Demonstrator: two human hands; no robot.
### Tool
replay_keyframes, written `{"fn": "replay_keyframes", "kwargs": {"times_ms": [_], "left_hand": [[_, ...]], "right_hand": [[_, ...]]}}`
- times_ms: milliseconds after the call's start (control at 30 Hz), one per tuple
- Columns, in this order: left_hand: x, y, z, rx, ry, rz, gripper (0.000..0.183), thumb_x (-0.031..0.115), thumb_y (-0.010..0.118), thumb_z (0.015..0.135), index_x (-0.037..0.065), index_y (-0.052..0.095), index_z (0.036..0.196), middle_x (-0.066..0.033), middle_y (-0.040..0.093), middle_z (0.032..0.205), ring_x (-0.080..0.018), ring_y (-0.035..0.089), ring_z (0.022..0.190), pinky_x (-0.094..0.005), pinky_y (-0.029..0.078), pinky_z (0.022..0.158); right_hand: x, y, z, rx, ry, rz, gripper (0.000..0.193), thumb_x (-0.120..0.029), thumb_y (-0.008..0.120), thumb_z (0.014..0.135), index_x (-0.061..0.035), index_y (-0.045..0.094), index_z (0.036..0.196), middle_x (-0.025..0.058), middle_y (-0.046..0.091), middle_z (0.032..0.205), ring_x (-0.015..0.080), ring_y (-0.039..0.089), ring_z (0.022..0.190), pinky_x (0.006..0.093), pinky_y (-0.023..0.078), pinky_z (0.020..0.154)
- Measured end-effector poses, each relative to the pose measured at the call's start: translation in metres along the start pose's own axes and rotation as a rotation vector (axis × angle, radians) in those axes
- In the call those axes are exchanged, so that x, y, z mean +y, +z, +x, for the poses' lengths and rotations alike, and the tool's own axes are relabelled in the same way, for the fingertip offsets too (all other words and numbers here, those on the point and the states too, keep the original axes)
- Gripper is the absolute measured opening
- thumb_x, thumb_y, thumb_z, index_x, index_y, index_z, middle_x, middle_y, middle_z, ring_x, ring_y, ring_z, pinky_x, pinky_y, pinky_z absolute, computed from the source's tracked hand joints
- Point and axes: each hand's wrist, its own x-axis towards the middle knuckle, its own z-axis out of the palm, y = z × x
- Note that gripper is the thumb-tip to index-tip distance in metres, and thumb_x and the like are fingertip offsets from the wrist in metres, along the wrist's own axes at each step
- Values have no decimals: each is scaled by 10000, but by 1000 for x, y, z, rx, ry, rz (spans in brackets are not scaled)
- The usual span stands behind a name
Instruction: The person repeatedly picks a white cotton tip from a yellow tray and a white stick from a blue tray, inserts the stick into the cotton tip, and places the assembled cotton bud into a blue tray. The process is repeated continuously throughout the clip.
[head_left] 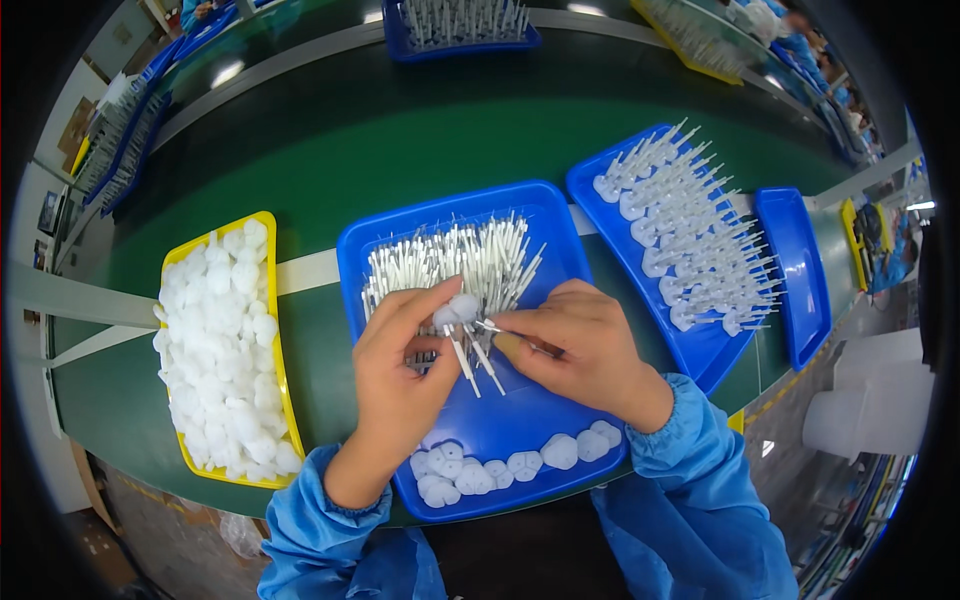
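My left hand (pixel 400 365) pinches a small white round plastic cap (pixel 462 307) between thumb and fingers, with a few thin white sticks (pixel 468 362) hanging below it. My right hand (pixel 575 345) holds one thin white stick (pixel 490 326), its tip touching the cap. Both hands hover over a blue tray (pixel 560 250) that holds a heap of loose white sticks (pixel 450 260) at its far end. A row of white caps (pixel 510 462) lies along the tray's near edge.
A yellow tray (pixel 268 225) full of white caps sits to the left. Right of centre, a blue tray (pixel 590 180) holds assembled caps with sticks, beside an empty blue tray (pixel 795 270). All rest on a green conveyor belt (pixel 330 140). More trays stand beyond it.
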Motion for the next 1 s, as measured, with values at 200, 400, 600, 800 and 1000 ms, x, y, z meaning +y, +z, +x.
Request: {"fn": "replay_keyframes", "kwargs": {"times_ms": [200,400,600,800,1000], "left_hand": [[1,1,0,23,33,51,547,-175,700,895,46,771,1390,-110,689,1270,-179,729,1092,-275,669,850],[6,-1,0,-26,109,141,479,-182,693,900,9,795,1327,-106,686,1269,-173,722,1139,-273,655,885],[4,1,1,-36,105,107,472,-167,706,899,24,809,1318,-122,739,1249,-177,743,1064,-284,648,877],[7,0,2,-85,164,255,499,-106,775,874,81,822,1334,-138,823,1077,-242,761,895,-346,627,749],[9,0,-1,-71,207,317,499,-98,799,847,61,830,1319,-139,808,931,-251,755,788,-341,609,726]], "right_hand": [[-3,0,-1,-1,-29,-24,220,-114,914,831,-72,860,1039,41,762,742,226,688,609,364,537,639],[-4,-4,-4,-40,195,71,211,-138,884,875,-103,867,1082,56,749,734,238,690,617,377,544,624],[-8,-5,1,-83,276,111,167,-194,889,901,-113,855,1043,64,746,738,265,708,640,389,552,631],[-6,1,-3,2,182,-23,136,-225,888,905,-118,811,938,49,754,746,269,722,651,380,536,656],[-11,3,-6,70,-20,-301,125,-209,869,910,-111,797,938,10,727,708,208,687,601,351,476,660]]}}
